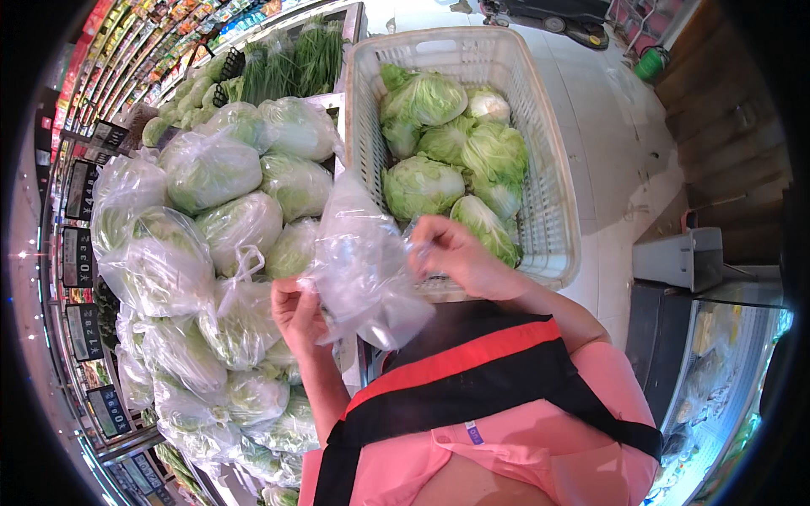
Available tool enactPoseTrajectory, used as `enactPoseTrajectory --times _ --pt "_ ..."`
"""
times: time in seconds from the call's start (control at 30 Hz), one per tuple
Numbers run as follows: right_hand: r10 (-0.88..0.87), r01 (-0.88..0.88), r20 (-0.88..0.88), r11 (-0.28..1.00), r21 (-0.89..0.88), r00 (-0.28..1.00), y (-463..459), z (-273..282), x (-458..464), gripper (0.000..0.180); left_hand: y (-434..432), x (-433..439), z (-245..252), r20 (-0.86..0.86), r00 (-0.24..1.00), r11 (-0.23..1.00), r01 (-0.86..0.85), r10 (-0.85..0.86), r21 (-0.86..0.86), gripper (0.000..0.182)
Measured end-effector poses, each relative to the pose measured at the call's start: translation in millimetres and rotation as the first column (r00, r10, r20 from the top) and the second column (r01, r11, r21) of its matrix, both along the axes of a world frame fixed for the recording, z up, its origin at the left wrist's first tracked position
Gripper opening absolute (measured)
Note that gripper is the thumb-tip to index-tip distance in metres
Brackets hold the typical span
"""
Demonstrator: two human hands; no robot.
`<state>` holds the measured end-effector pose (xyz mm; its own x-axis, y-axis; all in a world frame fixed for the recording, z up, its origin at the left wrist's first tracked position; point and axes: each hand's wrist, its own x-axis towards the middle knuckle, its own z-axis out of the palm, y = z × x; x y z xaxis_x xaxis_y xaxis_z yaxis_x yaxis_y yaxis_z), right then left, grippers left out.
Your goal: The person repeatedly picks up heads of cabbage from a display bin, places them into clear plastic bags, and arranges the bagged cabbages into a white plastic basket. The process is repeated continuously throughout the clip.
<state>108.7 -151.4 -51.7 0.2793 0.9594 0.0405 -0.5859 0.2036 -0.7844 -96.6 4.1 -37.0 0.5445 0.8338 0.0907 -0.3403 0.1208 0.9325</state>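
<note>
A clear plastic bag point(370, 259) is stretched between my two hands, in front of my apron point(468, 360). My left hand point(300, 313) pinches its left edge beside the heap of bagged Chinese cabbages point(228, 228). My right hand point(459, 256) grips the bag's other side, at the near end of a white plastic crate point(557, 209). The bag looks cloudy and bunched; whether it holds anything is hard to tell. Inside the crate lie several unbagged Chinese cabbages point(424, 186), the nearest of them just past my right hand.
Bundles of long green vegetables point(294, 63) lie beyond the heap. Price signs point(79, 262) line the display's left side. A grey bin point(680, 256) and a lit refrigerated case point(715, 379) stand to my right. Pale floor tiles point(601, 152) run beside the crate.
</note>
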Motion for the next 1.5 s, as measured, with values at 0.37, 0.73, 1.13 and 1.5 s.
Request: enactPoseTrajectory --times 0.37,0.73,1.13,1.5 --pt "-0.502 0.506 -0.45 0.854 -0.122 0.738 -44 7 81 0.007 21 -13 8 -0.533 0.765 0.902 -0.141 0.361 0.408 0.037" --pt "0.119 -0.131 0.156 0.989 0.066 0.981 21 53 85 0.01 13 72 3 -0.604 0.753 0.738 0.249 0.26 0.628 0.041" --pt "0.425 0.185 0.421 0.493 -0.85 0.801 -7 -292 159 0.088 19 -15 39 -0.467 0.762 0.848 -0.528 0.449 -0.047 0.024" --pt "-0.011 0.138 0.162 0.578 -0.804 0.987 -29 -287 180 0.072 15 -36 40 -0.4 0.788 0.835 -0.542 0.467 -0.094 0.024"
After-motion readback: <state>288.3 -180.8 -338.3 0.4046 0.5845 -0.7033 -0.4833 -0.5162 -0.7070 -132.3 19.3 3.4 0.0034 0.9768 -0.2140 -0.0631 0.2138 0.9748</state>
